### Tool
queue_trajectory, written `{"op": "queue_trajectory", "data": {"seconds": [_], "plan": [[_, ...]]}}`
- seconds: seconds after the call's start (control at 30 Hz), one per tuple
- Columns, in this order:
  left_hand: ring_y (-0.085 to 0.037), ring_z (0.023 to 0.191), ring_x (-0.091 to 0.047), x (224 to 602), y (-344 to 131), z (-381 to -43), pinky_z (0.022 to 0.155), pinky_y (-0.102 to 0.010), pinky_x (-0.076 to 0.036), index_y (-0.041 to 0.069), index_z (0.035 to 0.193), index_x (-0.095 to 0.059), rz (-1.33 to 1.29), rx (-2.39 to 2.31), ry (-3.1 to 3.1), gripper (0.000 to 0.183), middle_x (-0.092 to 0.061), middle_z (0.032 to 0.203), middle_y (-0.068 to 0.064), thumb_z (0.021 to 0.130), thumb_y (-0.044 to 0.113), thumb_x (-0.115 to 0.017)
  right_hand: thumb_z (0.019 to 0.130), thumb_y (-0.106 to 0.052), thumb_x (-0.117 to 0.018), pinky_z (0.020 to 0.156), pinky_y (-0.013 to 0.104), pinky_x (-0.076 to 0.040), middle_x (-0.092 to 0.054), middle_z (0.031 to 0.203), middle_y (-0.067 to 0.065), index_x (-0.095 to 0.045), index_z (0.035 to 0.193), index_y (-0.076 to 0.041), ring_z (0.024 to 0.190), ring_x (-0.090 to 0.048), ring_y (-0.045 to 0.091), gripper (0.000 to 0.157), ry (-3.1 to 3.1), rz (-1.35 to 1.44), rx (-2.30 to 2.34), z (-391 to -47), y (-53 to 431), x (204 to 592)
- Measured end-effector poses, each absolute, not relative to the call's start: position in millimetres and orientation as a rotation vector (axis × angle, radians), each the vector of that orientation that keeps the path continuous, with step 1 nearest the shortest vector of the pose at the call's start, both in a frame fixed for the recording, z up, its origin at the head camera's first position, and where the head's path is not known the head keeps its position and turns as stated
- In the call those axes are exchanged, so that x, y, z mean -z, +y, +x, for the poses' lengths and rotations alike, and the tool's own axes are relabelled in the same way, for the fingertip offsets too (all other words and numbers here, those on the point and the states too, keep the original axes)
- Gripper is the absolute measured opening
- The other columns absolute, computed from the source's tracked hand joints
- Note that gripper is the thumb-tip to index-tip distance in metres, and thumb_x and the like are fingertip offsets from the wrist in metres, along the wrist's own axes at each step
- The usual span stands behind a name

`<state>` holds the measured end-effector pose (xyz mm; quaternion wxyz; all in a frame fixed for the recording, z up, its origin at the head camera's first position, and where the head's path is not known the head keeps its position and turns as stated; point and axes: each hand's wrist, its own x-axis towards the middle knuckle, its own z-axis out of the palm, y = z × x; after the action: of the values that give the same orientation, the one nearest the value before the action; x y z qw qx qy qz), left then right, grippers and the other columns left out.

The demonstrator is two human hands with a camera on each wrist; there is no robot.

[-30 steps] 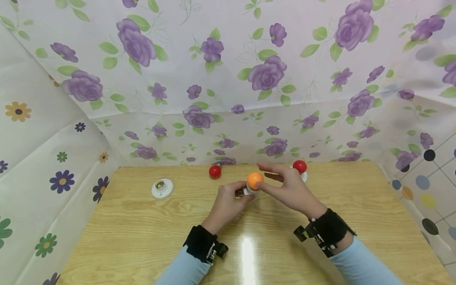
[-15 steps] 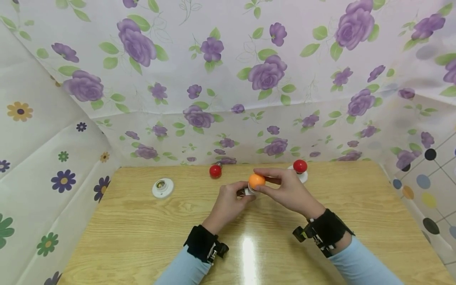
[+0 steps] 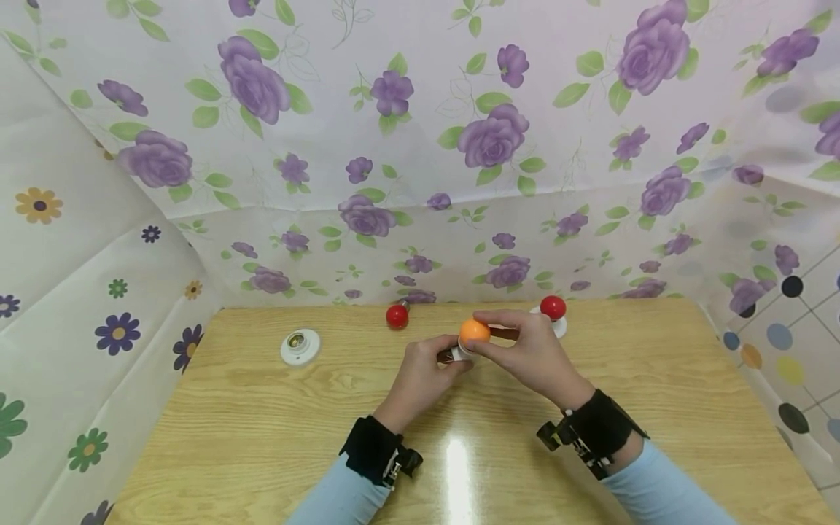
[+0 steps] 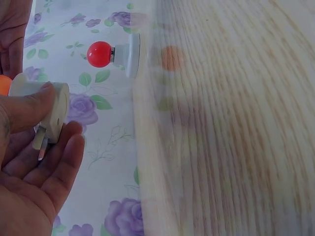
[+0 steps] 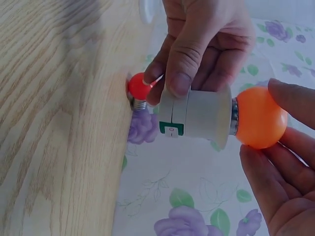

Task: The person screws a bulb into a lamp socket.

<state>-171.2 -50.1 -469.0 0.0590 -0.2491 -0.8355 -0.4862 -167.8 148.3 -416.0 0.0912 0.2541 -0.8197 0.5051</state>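
Observation:
My left hand (image 3: 425,372) grips a white plug-in bulb socket (image 5: 204,114), held over the wooden table. Two metal plug prongs (image 4: 40,142) stick out of its back in the left wrist view, and a green-edged switch (image 5: 171,129) shows on its side. An orange light bulb (image 5: 261,118) sits in the socket's mouth, with a strip of its metal screw base showing at the rim. My right hand (image 3: 534,357) pinches the orange bulb between thumb and fingers.
A red bulb (image 3: 397,316) lies loose near the table's back edge. At the right, another red bulb (image 3: 553,306) stands in a white round lamp holder (image 3: 560,328). A bare white lamp holder (image 3: 300,347) lies at the left. Flowered cloth (image 3: 420,146) hangs behind the table.
The right hand's fingers, spread off the bulb a second ago, have closed round it. The left hand with the socket has stayed almost in place.

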Motion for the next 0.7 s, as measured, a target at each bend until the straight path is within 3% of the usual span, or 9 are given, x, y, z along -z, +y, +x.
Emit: {"op": "queue_trajectory", "data": {"seconds": [0.23,0.5,0.7], "plan": [[-0.002,0.086,-0.057,472.1,-49.1,-172.8,0.074,-0.026,-0.050,0.017,0.108,-0.068,-0.704,1.381,-2.526,0.029,-0.062,0.097,0.012,0.080,0.023,-0.073,0.076,-0.030,-0.076,0.075,0.038,-0.051,-0.063,0.109,-0.008,-0.067,0.111,-0.019,0.100,-0.058,0.008,0.037,-2.393,0.735,-1.456,-168.5,146.2,420.0],[-0.008,0.086,-0.061,472.5,-48.5,-171.3,0.073,-0.017,-0.047,0.018,0.107,-0.069,-0.685,1.378,-2.541,0.028,-0.063,0.096,0.013,0.080,0.023,-0.073,0.075,-0.028,-0.077,0.073,0.035,-0.051,-0.064,0.106,-0.007,-0.067,0.108,-0.015,0.098,-0.058,0.009,0.037,-2.353,0.679,-1.453,-165.1,142.5,422.9],[-0.011,0.086,-0.062,473.4,-49.5,-170.7,0.073,-0.017,-0.046,0.017,0.107,-0.069,-0.691,1.395,-2.535,0.028,-0.063,0.096,0.012,0.080,0.023,-0.074,0.075,-0.023,-0.078,0.080,0.038,-0.049,-0.061,0.115,0.000,-0.063,0.117,-0.011,0.106,-0.056,0.016,0.047,-2.360,0.710,-1.453,-157.7,141.3,409.8]]}}
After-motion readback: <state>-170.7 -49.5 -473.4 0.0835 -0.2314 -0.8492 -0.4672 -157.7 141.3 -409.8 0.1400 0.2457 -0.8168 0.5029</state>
